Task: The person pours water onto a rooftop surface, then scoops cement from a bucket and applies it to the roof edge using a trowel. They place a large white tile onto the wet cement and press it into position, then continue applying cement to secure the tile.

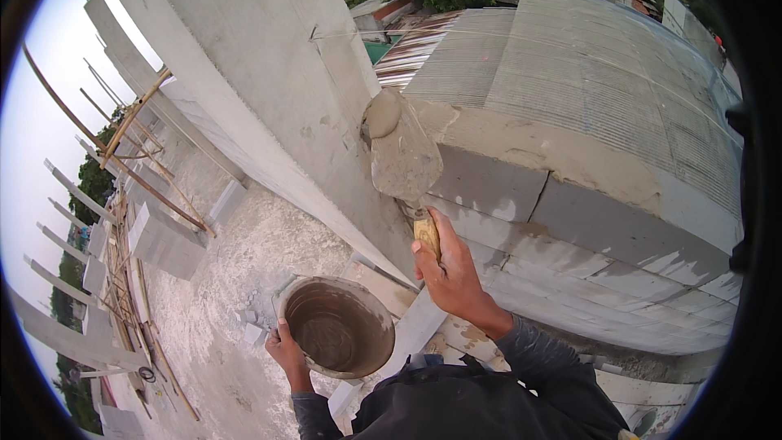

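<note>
My right hand (450, 270) is raised in front, fingers wrapped tight; my left hand (287, 352) grips lower, nearer my body.

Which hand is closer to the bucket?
The left. The left hand is right at the left edge of the bucket; the right hand is away from it, to its right, holding the trowel.

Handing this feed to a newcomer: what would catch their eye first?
Probably the trowel with mortar on its blade, held by the right hand near the picture's middle, where the pale column meets the block wall. Next, the bucket at lower centre, grey mortar inside, the left hand at its rim. Beyond the wall, corrugated roofing spans the upper right.
</note>
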`<state>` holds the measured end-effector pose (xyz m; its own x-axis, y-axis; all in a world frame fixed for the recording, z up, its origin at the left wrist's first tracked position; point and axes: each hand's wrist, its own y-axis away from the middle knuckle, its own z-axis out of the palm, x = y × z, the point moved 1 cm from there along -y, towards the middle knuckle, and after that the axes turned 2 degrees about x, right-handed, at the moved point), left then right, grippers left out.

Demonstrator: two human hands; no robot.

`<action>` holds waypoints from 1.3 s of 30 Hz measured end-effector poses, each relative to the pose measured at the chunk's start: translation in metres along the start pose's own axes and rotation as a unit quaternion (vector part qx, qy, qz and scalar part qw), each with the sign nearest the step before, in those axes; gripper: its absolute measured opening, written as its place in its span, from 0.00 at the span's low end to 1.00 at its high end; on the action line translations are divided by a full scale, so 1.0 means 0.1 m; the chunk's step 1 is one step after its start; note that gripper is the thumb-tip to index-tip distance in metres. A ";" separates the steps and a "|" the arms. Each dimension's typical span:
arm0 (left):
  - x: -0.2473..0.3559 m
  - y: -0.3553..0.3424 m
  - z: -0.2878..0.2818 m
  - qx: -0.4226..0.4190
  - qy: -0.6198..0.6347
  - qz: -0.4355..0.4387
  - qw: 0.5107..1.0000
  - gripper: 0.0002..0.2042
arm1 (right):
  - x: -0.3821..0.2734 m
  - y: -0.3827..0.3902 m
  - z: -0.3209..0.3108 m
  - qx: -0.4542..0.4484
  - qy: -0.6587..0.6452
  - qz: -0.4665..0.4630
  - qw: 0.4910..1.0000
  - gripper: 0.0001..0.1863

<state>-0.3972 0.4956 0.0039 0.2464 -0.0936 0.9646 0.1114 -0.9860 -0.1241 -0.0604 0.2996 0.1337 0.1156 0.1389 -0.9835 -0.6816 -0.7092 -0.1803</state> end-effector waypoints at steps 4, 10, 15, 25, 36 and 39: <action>0.01 0.05 -0.25 0.005 -0.004 0.000 1.000 0.18 | -0.08 -0.93 0.44 0.203 0.126 -0.236 0.942 0.33; -0.06 0.05 -0.72 0.042 0.010 -0.019 0.999 0.18 | -0.02 -1.56 1.03 0.248 0.233 -0.178 0.923 0.36; -0.14 -0.03 -0.77 0.049 -0.010 0.000 0.999 0.21 | 0.26 -1.13 1.05 0.195 0.209 -0.213 0.934 0.36; -0.03 -0.14 -0.53 -0.003 -0.020 -0.022 1.000 0.19 | 0.14 -1.44 0.69 0.236 0.143 -0.252 0.928 0.34; -0.21 -0.08 -0.52 -0.024 -0.010 -0.075 0.997 0.18 | 0.21 -0.87 0.85 0.192 0.141 -0.195 0.951 0.33; -0.19 -0.04 -0.49 -0.019 -0.048 -0.054 0.997 0.18 | 0.05 -0.92 0.87 0.243 0.134 -0.252 0.927 0.35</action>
<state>-0.4497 0.4941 -0.0024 0.3260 0.0248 0.9450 0.1059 -0.9943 -0.0104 -0.0594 0.4258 0.1465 0.6390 0.1448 -0.7554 -0.7295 -0.1973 -0.6549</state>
